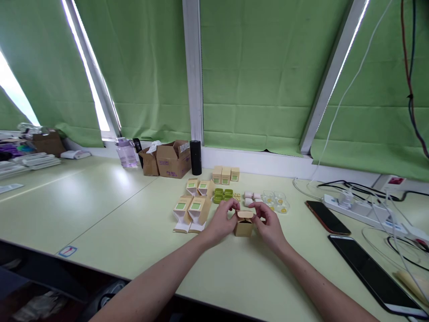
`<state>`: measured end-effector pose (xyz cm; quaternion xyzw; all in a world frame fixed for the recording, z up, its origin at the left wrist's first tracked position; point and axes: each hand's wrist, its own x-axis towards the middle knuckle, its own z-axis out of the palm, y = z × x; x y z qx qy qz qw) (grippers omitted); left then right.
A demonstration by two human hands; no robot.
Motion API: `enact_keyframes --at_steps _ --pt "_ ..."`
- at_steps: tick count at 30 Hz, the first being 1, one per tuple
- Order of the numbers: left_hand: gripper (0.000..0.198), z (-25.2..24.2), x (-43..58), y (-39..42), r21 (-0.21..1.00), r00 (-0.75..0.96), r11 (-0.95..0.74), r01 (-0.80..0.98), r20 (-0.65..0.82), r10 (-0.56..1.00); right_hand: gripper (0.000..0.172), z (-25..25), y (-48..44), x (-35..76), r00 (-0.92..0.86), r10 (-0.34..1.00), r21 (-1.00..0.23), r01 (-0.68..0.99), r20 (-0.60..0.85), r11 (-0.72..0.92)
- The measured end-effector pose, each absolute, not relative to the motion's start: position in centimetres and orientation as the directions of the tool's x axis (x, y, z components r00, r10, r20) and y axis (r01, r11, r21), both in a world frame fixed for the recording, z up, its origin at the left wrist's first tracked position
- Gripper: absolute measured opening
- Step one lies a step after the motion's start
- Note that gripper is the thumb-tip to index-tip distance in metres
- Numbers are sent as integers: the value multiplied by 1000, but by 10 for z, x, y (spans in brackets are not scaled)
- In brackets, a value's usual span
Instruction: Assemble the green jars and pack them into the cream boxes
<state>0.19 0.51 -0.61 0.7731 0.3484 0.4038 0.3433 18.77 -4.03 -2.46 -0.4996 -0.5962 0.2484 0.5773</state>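
A small brown cardboard box (244,229) stands on the table between my hands, its top flap partly raised. My left hand (225,220) is closed on its left side, fingertips at the flap. On the right side, my right hand (268,222) grips the same box with thumb and bent fingers. Several unfolded boxes (181,217) with green labels lie left of my left hand. Just beyond my hands are green square containers (223,195), small beige pieces (236,197), pale pink cylinders (248,201) and clear plastic cups (279,200) with yellow bits inside.
Three closed boxes (225,175) stand at the back. Behind and left are a black cylinder (195,157), a larger carton (172,160) and a purple jug (126,153). Two phones (327,217) and a power strip (363,213) with cables lie at right.
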Motion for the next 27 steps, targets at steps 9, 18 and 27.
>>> enact_keyframes --at_steps 9,18,27 --pt "4 -7 1 6 805 431 -536 255 402 808 16 -13 -52 187 77 802 -755 400 592 519" --pt "19 -1 -5 6 765 386 -613 199 514 766 14 -18 -48 188 101 809 -761 421 580 493" --pt "6 9 -12 -1 500 430 -834 232 717 549 5 -19 -49 188 70 794 -730 449 603 515"
